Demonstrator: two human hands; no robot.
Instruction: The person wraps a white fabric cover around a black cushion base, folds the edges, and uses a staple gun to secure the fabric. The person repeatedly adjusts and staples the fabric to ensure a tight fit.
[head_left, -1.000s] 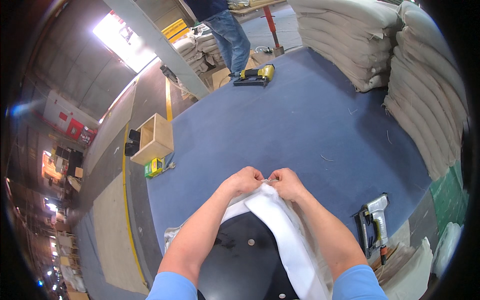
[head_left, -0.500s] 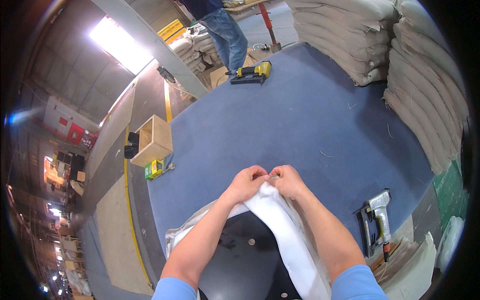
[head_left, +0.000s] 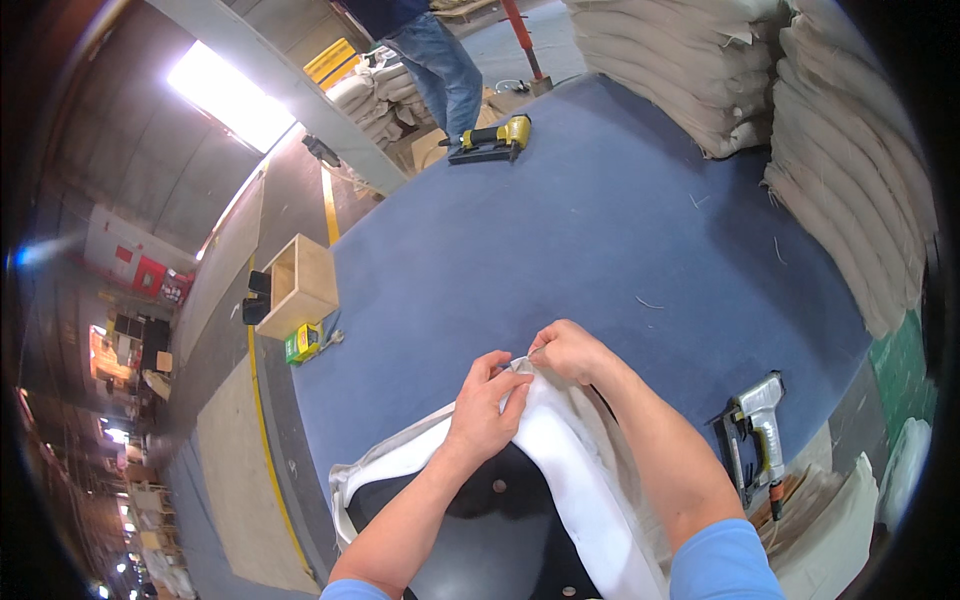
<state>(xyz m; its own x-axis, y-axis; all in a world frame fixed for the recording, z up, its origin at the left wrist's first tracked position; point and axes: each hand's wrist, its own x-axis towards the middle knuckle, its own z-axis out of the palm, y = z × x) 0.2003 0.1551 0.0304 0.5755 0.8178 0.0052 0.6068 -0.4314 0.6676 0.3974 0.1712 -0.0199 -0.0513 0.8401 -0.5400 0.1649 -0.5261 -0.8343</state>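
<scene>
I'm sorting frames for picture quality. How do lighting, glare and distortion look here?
Head view: the skylight is blown out to white; the blue table edges bow toward the black fisheye rim; both hands, left hand and right hand, are evenly lit and sharp.

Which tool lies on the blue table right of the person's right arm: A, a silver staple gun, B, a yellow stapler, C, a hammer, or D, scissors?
A: a silver staple gun lies on the blue table beside the right arm; the yellow one sits at the far edge.

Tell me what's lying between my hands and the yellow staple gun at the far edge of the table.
Only bare blue tabletop lies between your hands and the yellow staple gun, plus a few loose threads off to the right, in the head view.
</scene>
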